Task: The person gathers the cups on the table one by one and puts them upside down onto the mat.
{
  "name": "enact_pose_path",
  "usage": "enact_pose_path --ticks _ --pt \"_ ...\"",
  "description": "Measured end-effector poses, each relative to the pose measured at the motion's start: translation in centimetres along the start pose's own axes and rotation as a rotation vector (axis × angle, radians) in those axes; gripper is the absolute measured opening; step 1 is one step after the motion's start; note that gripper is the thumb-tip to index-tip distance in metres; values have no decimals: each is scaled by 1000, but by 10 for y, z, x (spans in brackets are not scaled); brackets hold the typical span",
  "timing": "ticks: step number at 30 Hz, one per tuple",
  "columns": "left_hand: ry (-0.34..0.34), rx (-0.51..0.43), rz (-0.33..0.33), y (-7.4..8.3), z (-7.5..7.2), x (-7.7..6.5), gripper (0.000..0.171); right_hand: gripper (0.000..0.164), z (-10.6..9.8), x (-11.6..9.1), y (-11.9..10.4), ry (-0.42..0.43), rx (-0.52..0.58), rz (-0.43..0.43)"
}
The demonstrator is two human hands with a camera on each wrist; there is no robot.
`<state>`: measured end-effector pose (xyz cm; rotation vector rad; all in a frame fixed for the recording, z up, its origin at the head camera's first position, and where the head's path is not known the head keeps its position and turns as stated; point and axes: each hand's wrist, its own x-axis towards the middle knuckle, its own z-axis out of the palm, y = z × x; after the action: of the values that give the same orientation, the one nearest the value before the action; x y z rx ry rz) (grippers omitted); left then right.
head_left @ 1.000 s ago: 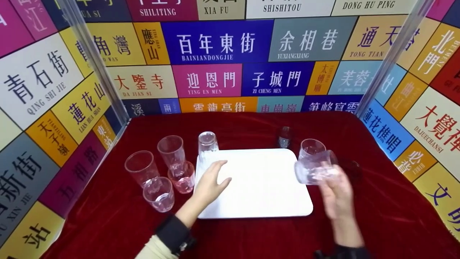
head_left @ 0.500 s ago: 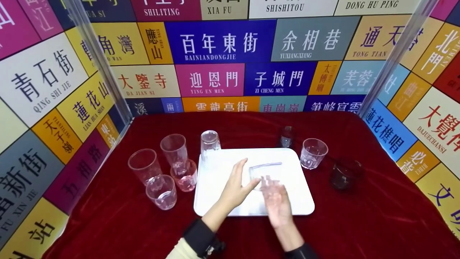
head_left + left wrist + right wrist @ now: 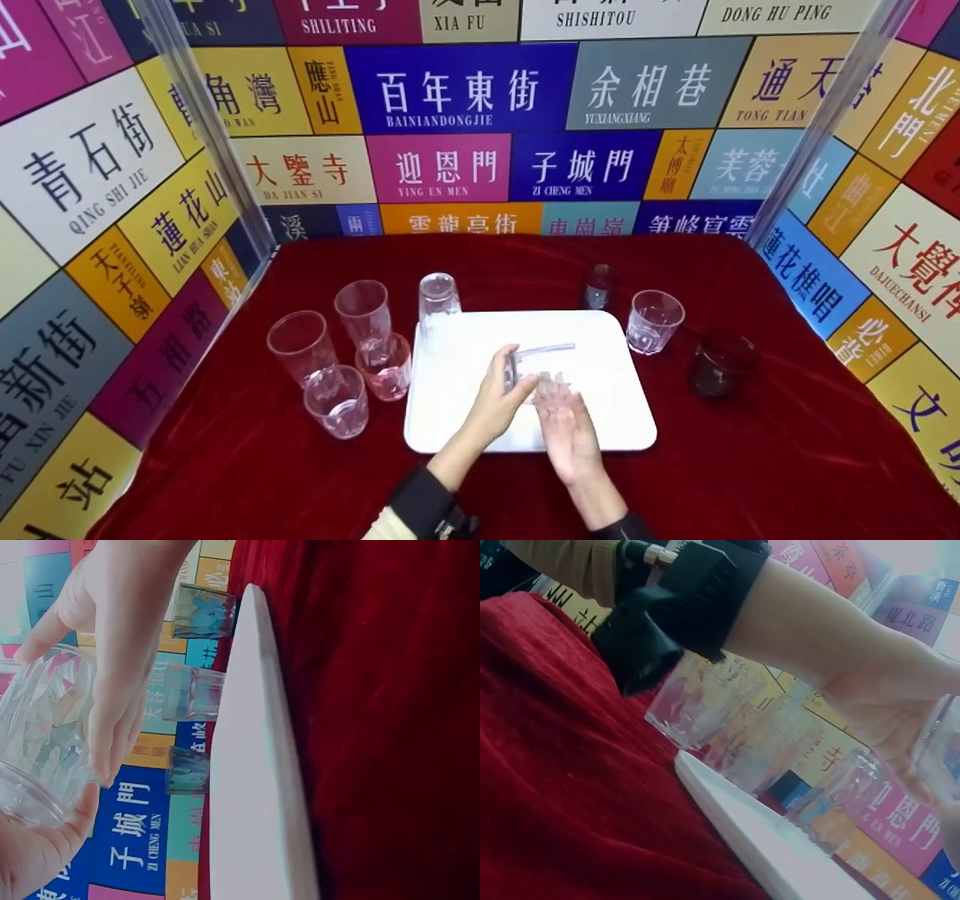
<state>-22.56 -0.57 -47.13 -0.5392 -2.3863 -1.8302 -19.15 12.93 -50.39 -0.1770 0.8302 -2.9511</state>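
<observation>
A clear faceted drinking glass (image 3: 546, 364) is held above the white tray (image 3: 480, 330), tipped with its rim facing away. My right hand (image 3: 571, 439) grips it from the near right; in the left wrist view, its thumb and fingers lie around the glass (image 3: 45, 720). My left hand (image 3: 491, 401) holds the glass from the left near the rim, its fingers and thumb curved against it. In the right wrist view only part of the left hand (image 3: 892, 716) and the glass edge show.
Several clear glasses (image 3: 300, 341) and a pinkish glass (image 3: 386, 367) stand left of the tray. An upside-down glass (image 3: 439, 292) is at its back left corner. Right of it are a clear glass (image 3: 655, 322) and two dark glasses, one nearer (image 3: 716, 367), one at the back (image 3: 598, 289).
My right hand has carried the glass from the right side leftward over the tray. The left hand has moved right to meet it and now holds the glass too.
</observation>
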Motion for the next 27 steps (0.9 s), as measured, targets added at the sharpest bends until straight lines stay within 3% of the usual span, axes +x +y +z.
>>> enact_pose_path --ticks 2,4,7,11,14,17,21,24,27 --pt "36 -2 18 3 -8 2 63 55 -1 2 -6 0 -109 4" --pt "90 30 41 6 -18 6 63 63 -6 5 -14 2 -323 -8" --pt "181 119 61 8 -35 10 64 91 -24 9 -31 -44 -828 -57" --pt "297 326 56 2 -56 15 65 84 -53 11 -58 -101 -1468 -194" --pt "337 472 24 -7 -66 18 66 78 -70 10 -77 -152 -1768 -242" --pt "309 591 -30 -16 -70 22 68 75 -81 8 -91 -191 -1897 -224" --pt "238 779 -75 -28 -72 25 70 74 -88 5 -100 -200 -1934 -182" --pt "212 911 -59 -36 -71 27 70 74 -88 5 -104 -184 -1944 -176" --pt "206 985 -39 -44 -70 29 68 73 -86 5 -109 -147 -1959 -162"
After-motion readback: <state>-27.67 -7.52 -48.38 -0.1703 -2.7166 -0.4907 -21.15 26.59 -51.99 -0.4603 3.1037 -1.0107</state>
